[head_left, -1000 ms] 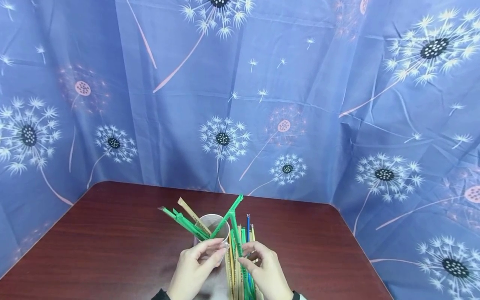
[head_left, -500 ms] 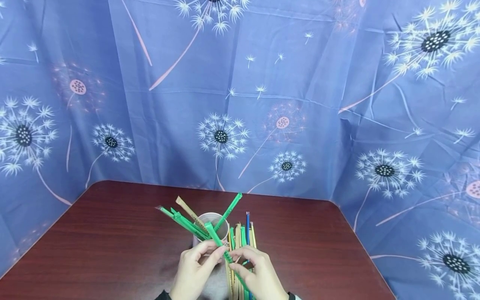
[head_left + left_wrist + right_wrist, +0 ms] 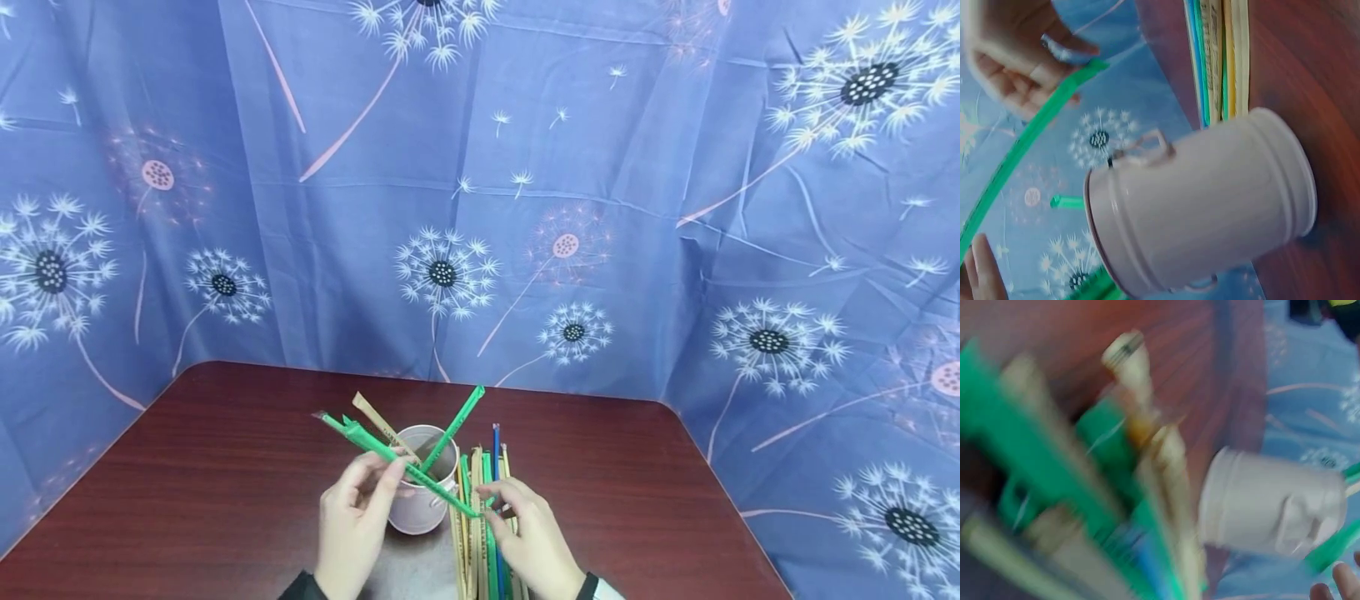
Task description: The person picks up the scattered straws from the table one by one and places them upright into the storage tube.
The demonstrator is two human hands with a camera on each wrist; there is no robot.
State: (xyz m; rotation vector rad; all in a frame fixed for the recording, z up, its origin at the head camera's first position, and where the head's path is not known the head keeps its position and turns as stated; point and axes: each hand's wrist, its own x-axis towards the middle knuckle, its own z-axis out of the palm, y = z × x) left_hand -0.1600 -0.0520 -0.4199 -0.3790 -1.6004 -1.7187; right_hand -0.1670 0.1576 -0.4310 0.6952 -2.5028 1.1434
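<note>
My left hand [image 3: 352, 517] pinches a long green paper-wrapped straw [image 3: 442, 493] between thumb and fingers, and the straw slants down to the right. Its far end comes up to the fingertips of my right hand [image 3: 536, 533], whose thumb and index stand apart. Behind the held straw is a small pale metal bucket [image 3: 417, 518] with side handles; in the left wrist view the green straw [image 3: 1007, 165] passes beside it. Leaning out of the bucket are a green straw [image 3: 459, 423], a tan wrapped straw [image 3: 378, 419] and more green ones at the left.
Right of the bucket, a bundle of wrapped straws [image 3: 474, 550] in tan, green and blue lies lengthwise on the dark red wooden table [image 3: 247, 492]. A blue curtain [image 3: 337, 250] with dandelion prints hangs behind the table and along its sides.
The green straw has moved left and tilted flatter toward the bucket with my left hand. My right hand has shifted slightly right, its fingertips now at the straw's end.
</note>
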